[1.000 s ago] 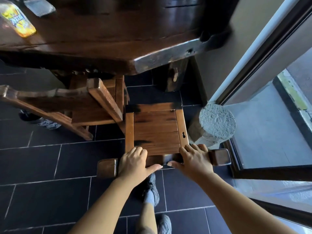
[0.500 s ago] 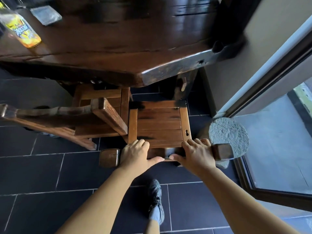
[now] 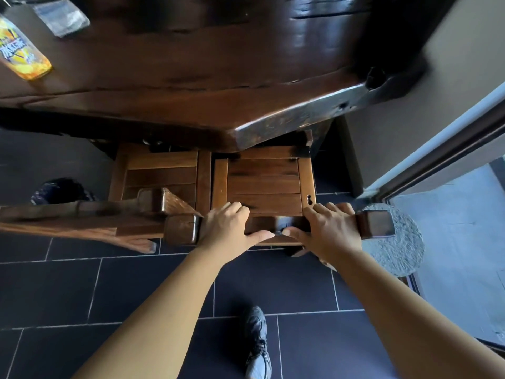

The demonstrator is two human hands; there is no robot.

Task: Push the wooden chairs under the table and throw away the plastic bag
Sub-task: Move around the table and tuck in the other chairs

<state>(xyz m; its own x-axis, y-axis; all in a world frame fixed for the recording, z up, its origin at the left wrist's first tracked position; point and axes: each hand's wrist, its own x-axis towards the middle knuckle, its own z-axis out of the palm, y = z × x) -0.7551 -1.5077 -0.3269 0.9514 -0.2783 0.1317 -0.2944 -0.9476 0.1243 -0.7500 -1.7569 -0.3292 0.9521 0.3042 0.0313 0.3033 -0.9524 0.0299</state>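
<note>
A wooden chair (image 3: pixel 263 181) stands below me, the far part of its slatted seat under the edge of the dark wooden table (image 3: pixel 207 86). My left hand (image 3: pixel 228 228) and my right hand (image 3: pixel 329 231) both grip the top rail of its backrest, thumbs nearly touching. A second wooden chair (image 3: pixel 161 170) stands right beside it on the left, its backrest rail running off to the left. A clear plastic bag (image 3: pixel 61 16) lies on the table at the top left.
A yellow drink bottle (image 3: pixel 20 50) lies on the table's left end. A rough stone cylinder (image 3: pixel 393 242) stands just right of the chair, by a glass door frame (image 3: pixel 437 149). Dark tiled floor and my shoe (image 3: pixel 257 343) lie below. Another shoe (image 3: pixel 60 190) shows at left.
The chair in my hands has slid forward under the table, closing up beside the left chair. I have stepped forward with it; my grip is unchanged.
</note>
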